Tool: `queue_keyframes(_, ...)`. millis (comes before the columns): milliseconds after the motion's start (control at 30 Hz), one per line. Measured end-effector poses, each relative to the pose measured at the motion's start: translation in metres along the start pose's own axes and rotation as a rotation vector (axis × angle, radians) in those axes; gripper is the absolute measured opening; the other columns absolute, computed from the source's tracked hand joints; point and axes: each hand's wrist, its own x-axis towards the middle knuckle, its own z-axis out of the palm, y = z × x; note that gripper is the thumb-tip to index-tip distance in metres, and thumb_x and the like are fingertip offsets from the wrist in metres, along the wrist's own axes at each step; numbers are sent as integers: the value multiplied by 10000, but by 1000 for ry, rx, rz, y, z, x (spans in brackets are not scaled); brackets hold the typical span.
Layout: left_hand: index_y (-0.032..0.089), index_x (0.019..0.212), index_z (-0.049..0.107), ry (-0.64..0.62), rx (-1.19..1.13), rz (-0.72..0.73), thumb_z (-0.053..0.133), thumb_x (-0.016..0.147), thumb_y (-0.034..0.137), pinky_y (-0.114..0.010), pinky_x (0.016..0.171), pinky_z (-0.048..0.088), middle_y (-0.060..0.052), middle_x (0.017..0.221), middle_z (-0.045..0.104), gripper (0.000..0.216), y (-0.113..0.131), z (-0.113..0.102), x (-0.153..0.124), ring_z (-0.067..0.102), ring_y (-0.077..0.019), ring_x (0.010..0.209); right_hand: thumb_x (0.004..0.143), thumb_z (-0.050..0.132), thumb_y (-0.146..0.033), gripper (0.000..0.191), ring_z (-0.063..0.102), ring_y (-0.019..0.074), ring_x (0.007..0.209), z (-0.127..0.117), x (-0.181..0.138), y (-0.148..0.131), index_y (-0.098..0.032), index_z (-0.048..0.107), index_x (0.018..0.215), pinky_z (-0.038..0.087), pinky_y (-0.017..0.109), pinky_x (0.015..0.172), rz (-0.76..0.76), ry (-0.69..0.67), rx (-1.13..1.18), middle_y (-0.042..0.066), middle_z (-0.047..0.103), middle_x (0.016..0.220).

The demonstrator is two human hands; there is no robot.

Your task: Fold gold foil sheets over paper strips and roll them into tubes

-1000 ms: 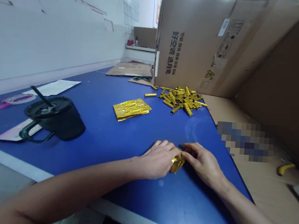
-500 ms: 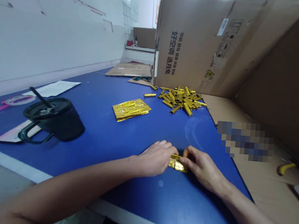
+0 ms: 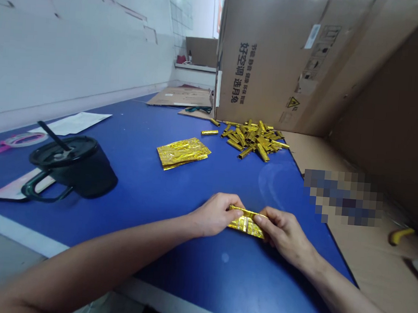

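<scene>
My left hand (image 3: 215, 216) and my right hand (image 3: 284, 234) pinch the two ends of a folded gold foil strip (image 3: 246, 223), just above the blue table top (image 3: 128, 208). Farther off lies a flat stack of gold foil sheets (image 3: 182, 153). Beyond it, a heap of several rolled gold foil tubes (image 3: 253, 141) rests against a cardboard box wall (image 3: 267, 60), and one loose tube (image 3: 210, 132) lies apart to its left. Neither hand touches the stack or the heap.
A black lidded tumbler with a straw (image 3: 74, 165) stands at the table's left, near a white sheet of paper (image 3: 72, 123) and a roll of tape (image 3: 25, 139). Flattened cardboard (image 3: 181, 97) lies at the far end. A yellow-handled tool (image 3: 401, 236) lies on cardboard at right.
The foil, crumpled between my hands earlier, is now stretched out lengthwise as a flatter strip. My hands have drawn slightly apart, each holding one end.
</scene>
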Motion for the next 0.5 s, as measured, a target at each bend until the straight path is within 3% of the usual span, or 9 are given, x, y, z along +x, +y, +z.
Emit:
queue_keyframes(367, 117, 753, 529, -106, -333, -72, 453, 745, 298, -208, 540, 348, 6, 636, 505, 197, 5, 5, -1, 448, -98, 573, 777, 471, -419, 285, 357, 63, 419, 2, -3, -11, -161, 540, 678, 278, 188, 389, 28, -35, 94, -56, 428, 497)
queue_keyframes(500, 121, 751, 539, -70, -255, -21, 401, 785, 313, -212, 552, 354, 2, 645, 516, 238, 4, 4, -1, 457, -103, 587, 781, 453, -442, 312, 357, 62, 386, 2, -3, -9, -158, 531, 679, 269, 184, 368, 73, -64, 129, -58, 434, 460)
